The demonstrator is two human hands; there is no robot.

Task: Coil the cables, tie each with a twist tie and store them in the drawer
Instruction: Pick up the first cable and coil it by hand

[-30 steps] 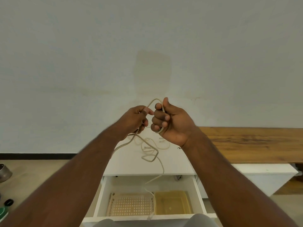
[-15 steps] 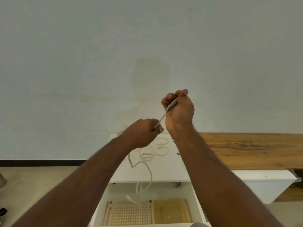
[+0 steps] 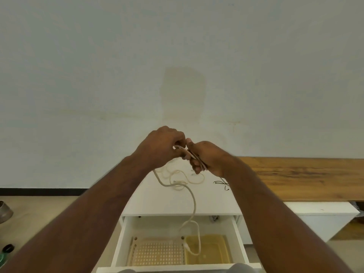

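Pale wall [image 3: 177, 56] is filling most of the view, with a faint darker patch on it above the hands. Below it a white cabinet [image 3: 177, 201] is standing as the table, and a wooden bench top [image 3: 307, 178] is running off to the right of it. Both hands are being held up in front of the wall, touching each other above the far part of the table. The left hand [image 3: 163, 148] is curling its fingers round a loop of the beige cable [image 3: 194, 201]. The right hand [image 3: 206, 156] is clamping its fingers on several folded strands of that cable, which are lying across its palm. From the left hand the cable is hanging down, looping over the table top and trailing past the near edge into the open drawer [image 3: 122, 237], where its end is resting over the trays. More loose cable [image 3: 189, 176] is lying in curls on the table, just under the hands. Small dark twist ties [image 3: 221, 183] are lying on the table near the right wrist. Inside the drawer a perforated tray [image 3: 157, 251] is sitting on the left and a yellowish tray [image 3: 212, 251] on the right, side by side. At the far left, on the floor, a metal bowl [image 3: 5, 211] and a green bottle [image 3: 4, 255] are partly showing.
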